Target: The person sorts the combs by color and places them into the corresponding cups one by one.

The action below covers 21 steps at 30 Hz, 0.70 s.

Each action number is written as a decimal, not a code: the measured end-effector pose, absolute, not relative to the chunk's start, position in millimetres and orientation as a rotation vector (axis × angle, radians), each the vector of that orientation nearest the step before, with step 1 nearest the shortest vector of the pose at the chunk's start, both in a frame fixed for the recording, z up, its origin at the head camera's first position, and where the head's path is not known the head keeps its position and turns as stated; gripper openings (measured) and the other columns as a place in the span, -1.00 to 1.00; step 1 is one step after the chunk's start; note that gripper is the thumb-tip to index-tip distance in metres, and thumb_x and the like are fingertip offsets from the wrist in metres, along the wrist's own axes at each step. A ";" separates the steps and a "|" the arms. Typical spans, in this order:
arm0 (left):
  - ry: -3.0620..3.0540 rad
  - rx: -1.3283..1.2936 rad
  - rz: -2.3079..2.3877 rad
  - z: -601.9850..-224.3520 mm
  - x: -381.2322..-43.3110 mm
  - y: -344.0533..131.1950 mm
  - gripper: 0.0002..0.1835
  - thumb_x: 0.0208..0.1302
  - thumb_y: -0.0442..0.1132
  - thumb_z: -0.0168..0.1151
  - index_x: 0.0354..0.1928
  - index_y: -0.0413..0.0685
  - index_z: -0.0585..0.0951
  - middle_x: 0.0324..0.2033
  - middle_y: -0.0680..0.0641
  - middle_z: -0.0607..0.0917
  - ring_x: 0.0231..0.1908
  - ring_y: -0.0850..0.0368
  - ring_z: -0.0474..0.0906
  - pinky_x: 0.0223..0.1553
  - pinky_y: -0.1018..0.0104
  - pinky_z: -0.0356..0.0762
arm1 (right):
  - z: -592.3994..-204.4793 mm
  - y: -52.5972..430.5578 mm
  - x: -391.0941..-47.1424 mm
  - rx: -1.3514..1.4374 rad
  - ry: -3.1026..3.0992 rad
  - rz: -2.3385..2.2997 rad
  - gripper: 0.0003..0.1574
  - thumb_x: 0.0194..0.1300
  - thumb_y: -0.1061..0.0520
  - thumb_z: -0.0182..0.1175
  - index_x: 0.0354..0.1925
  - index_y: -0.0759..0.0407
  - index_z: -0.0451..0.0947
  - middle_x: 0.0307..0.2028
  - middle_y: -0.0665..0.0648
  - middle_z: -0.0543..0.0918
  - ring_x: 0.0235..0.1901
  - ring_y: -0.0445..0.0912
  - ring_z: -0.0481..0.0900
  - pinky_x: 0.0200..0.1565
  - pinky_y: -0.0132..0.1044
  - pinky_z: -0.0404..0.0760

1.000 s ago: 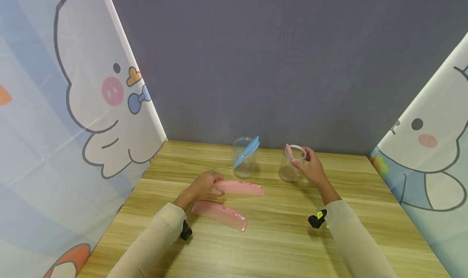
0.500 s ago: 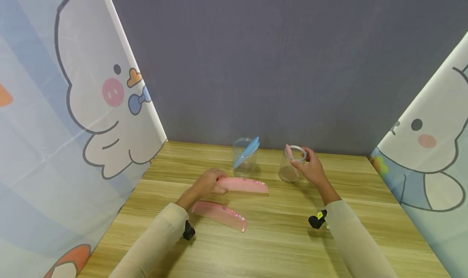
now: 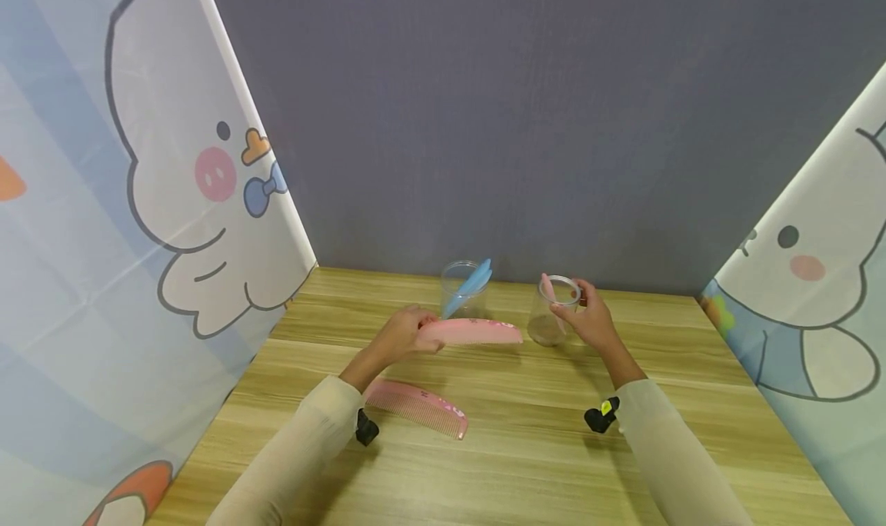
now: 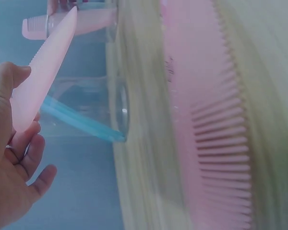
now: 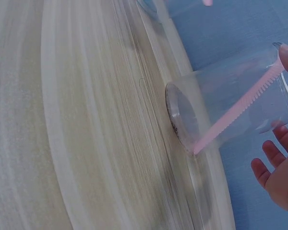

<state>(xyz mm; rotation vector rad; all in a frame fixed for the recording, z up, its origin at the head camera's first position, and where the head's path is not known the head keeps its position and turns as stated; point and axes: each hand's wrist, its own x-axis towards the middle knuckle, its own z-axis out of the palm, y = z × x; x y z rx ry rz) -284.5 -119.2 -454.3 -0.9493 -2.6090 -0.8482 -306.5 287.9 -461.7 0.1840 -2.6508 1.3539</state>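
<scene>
My left hand (image 3: 401, 335) pinches one end of a pink comb (image 3: 477, 331), held above the table in front of the left jar; the left wrist view shows the thumb and fingers on this comb (image 4: 48, 72). At the back right my right hand (image 3: 590, 314) grips the rim of a clear jar (image 3: 538, 327), thumb on the near side and fingers behind. Inside that jar leans a pink comb (image 5: 245, 103), seen through its wall in the right wrist view. Another pink comb (image 3: 418, 407) lies on the table below my left hand.
A second clear jar (image 3: 457, 271) stands to the left with blue combs (image 3: 471, 286) leaning in it, partly hidden by the held comb. Behind the wooden table (image 3: 526, 449) rises a grey wall (image 3: 484, 126). Cartoon-printed sheets flank both sides.
My left hand has lifted the pink comb off the table and carried it up and to the right, towards the jars. My right hand stays on its jar.
</scene>
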 end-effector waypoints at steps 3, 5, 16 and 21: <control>-2.610 -0.931 -0.861 -449.1 -284.6 -115.0 -0.58 0.01 0.06 0.41 -0.18 -0.10 0.72 -0.44 0.06 0.57 -0.39 0.24 0.36 -0.39 0.40 0.34 | -461.8 287.8 -306.3 0.187 -2.648 1.347 0.07 0.41 -0.13 0.27 0.57 0.29 -0.02 0.29 0.47 0.36 0.30 0.36 0.30 0.24 0.32 0.37; -2.606 -0.924 -0.871 -445.1 -284.5 -112.0 -0.58 0.02 0.06 0.41 -0.19 -0.09 0.71 -0.43 0.05 0.58 -0.39 0.23 0.37 -0.39 0.40 0.36 | -461.9 287.8 -306.1 0.191 -2.645 1.347 0.06 0.41 -0.13 0.28 0.56 0.29 -0.01 0.28 0.47 0.37 0.30 0.36 0.30 0.25 0.33 0.36; -2.541 -0.918 -0.843 -420.3 -290.2 -88.4 -0.56 0.04 0.03 0.38 -0.14 -0.15 0.73 -0.34 -0.05 0.69 -0.34 0.15 0.49 -0.33 0.31 0.48 | -461.6 287.7 -306.6 0.197 -2.635 1.351 0.04 0.41 -0.10 0.29 0.55 0.30 0.01 0.27 0.48 0.35 0.31 0.38 0.29 0.28 0.34 0.33; -2.480 -0.940 -0.756 -411.4 -288.9 -77.6 -0.58 0.05 -0.02 0.39 -0.15 -0.20 0.72 -0.36 -0.08 0.72 -0.36 0.11 0.52 -0.34 0.28 0.49 | -463.6 286.6 -307.1 0.197 -2.626 1.346 0.03 0.40 -0.08 0.30 0.55 0.31 0.03 0.27 0.48 0.37 0.29 0.37 0.32 0.25 0.31 0.36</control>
